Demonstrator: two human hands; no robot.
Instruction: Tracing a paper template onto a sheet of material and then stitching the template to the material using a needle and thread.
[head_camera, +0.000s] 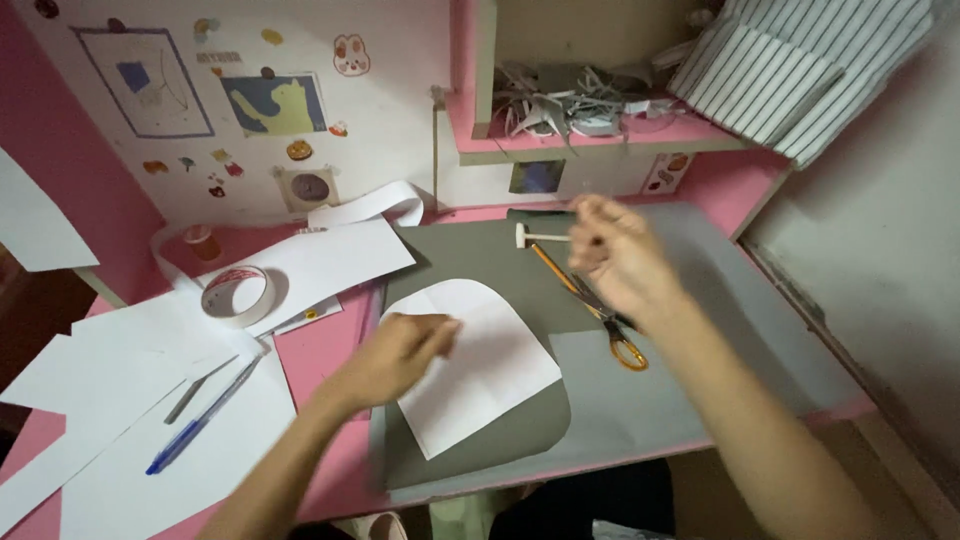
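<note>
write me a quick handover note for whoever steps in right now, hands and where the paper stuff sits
Left hand: flat on the left edge of the white cut paper shape, pinning it to the grey card sheet.
Right hand: raised over the orange-handled scissors, blurred; whether it grips anything cannot be told.
A pencil and a small white stick lie on the grey card behind the shape.
Tape roll and blue pen sit on loose white sheets at left.
Done: the white shape has one rounded end cut. The grey card appears uncut.

Matt white paper cutout (480, 365), matt grey card sheet (610, 400), glossy tape roll (237, 296), smooth pink desk (320, 350)
</note>
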